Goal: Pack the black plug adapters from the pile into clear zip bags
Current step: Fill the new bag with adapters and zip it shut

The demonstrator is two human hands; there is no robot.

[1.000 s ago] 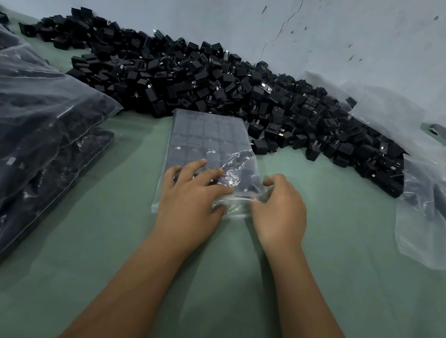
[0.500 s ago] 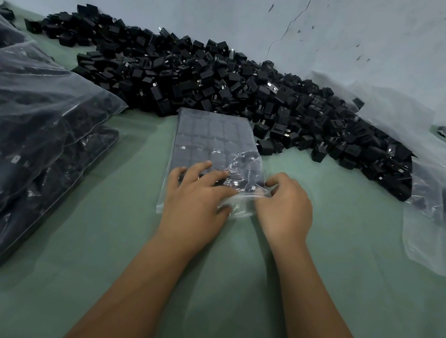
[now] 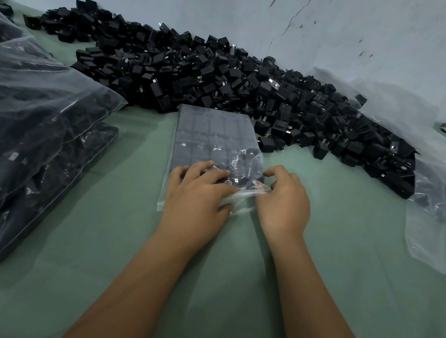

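A clear zip bag lies flat on the green table, filled with black plug adapters set in neat rows. My left hand presses flat on the bag's near end, fingers spread over the plastic. My right hand pinches the crumpled open edge of the same bag at its near right corner. Behind the bag, a long pile of loose black plug adapters runs along the wall.
Large clear bags stuffed with packed adapters are stacked at the left. Loose clear plastic sheeting lies crumpled at the right, over the pile's end. A cracked pale wall closes off the back.
Both hands stay at the bag's near end. My right thumb and fingers have shifted slightly on the crumpled edge; the view has moved a little.
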